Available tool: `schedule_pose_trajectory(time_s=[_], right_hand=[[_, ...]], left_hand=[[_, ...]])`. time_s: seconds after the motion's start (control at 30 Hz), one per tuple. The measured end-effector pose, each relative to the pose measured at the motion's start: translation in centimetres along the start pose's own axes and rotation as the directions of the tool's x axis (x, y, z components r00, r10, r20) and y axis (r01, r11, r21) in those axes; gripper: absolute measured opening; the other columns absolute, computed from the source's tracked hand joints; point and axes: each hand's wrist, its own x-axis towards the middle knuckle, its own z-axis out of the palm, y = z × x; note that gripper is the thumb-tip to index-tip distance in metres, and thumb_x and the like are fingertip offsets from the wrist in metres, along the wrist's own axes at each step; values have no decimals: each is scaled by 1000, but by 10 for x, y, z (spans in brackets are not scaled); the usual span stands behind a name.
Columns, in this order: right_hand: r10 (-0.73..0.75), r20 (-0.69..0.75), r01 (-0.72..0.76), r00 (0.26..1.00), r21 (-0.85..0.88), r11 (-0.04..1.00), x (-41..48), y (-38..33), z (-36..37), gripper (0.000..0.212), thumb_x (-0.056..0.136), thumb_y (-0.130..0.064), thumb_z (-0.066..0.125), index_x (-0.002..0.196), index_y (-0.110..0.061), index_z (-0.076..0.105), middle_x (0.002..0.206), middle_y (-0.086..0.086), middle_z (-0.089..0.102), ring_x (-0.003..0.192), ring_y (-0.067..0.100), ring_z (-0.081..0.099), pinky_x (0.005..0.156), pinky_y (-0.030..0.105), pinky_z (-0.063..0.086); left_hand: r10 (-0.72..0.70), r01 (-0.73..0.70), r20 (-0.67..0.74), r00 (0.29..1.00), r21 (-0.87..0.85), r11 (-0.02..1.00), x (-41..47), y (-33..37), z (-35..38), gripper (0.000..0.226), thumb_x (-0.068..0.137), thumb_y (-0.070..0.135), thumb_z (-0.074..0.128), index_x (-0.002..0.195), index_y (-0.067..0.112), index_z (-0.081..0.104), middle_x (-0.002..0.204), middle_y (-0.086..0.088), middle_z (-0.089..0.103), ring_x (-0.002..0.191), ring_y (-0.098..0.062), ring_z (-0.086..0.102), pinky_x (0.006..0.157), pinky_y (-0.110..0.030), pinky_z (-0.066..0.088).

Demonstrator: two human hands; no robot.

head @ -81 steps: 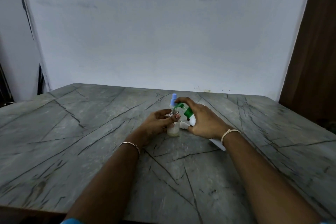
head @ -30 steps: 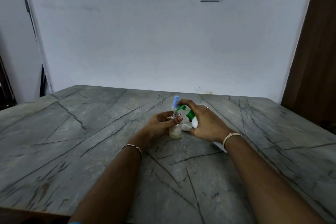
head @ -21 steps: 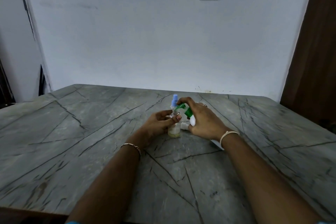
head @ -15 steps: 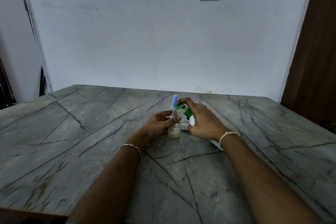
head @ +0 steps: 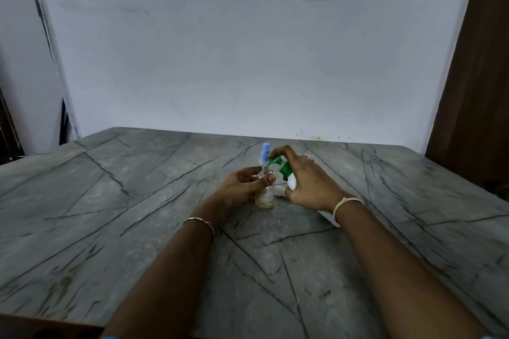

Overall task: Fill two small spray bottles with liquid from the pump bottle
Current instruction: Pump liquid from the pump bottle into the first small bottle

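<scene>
Little is changing over the last seconds: mid-tabletop, the left hand (head: 242,186) keeps pinching the small spray bottle (head: 265,195) upright while the right hand (head: 308,184), wrapped around the tilted pump bottle (head: 289,180), is still pressing its green nozzle (head: 275,160) at the neck; filling is probably continuing, pale liquid low inside

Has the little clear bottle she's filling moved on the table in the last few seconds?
No. The clear bottle stands at the same spot among the dark cracks of the table, with the left hand around it.
</scene>
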Motion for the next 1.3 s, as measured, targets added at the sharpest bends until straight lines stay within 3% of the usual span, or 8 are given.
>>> schedule_pose_trajectory(time_s=[0.13, 0.37, 0.5, 0.63, 0.8, 1.07, 1.3], right_hand=[[-8, -6, 7, 1000, -15, 1000, 1, -1, 2, 73, 74, -12, 67, 127, -44, 29, 95, 4, 60, 85, 20, 52, 74, 44, 51], [8, 7, -8, 1000, -13, 1000, -4, 1, -1, 84, 77, -22, 72, 133, -59, 21, 95, 4, 60, 86, 19, 54, 74, 42, 52], [13, 17, -13, 1000, -4, 1000, -3, 2, -1, 81, 78, -21, 72, 131, -57, 24, 94, 5, 61, 84, 19, 54, 73, 43, 53], [17, 15, -18, 1000, 18, 1000, -1, 0, -1, 74, 75, -13, 70, 127, -47, 28, 90, 7, 59, 81, 18, 53, 71, 43, 52], [12, 5, -13, 1000, 38, 999, 2, -2, 1, 71, 72, -9, 67, 123, -42, 30, 99, 6, 60, 86, 19, 52, 71, 39, 50], [13, 13, -13, 1000, -8, 1000, -5, -1, -1, 81, 76, -22, 73, 129, -57, 22, 96, 5, 60, 85, 20, 55, 72, 40, 52], [19, 12, -19, 1000, 27, 999, -1, -2, -1, 74, 74, -13, 69, 125, -48, 27, 95, 6, 61, 83, 17, 52, 70, 39, 51]], left_hand=[[-10, 10, -1, 1000, -9, 1000, -1, 0, 0, 50, 82, 23, 72, 128, 11, 56, 115, -10, 68, 106, -22, 66, 92, -36, 53], [-4, 4, 6, 1000, -26, 1000, -1, 0, 0, 32, 82, 24, 72, 112, 22, 61, 103, -1, 72, 89, -9, 70, 77, -25, 57], [-10, 10, -1, 1000, -13, 1000, -1, 1, -1, 45, 81, 26, 73, 122, 16, 59, 111, -6, 70, 100, -16, 68, 88, -32, 55], [-12, 12, 7, 1000, -22, 1000, -2, 2, 0, 42, 83, 24, 71, 122, 16, 58, 110, -5, 70, 95, -13, 68, 82, -27, 56], [-23, 23, 10, 1000, -13, 1000, -3, 2, 0, 46, 83, 24, 71, 126, 14, 56, 113, -8, 69, 102, -18, 67, 89, -33, 55], [-5, 5, 8, 1000, -34, 999, -5, 2, 1, 44, 85, 22, 69, 126, 12, 57, 114, -9, 68, 98, -17, 67, 78, -24, 57], [-18, 18, 8, 1000, -12, 1000, -2, 1, -1, 51, 82, 26, 71, 129, 14, 55, 116, -8, 67, 100, -16, 66, 81, -27, 55]])
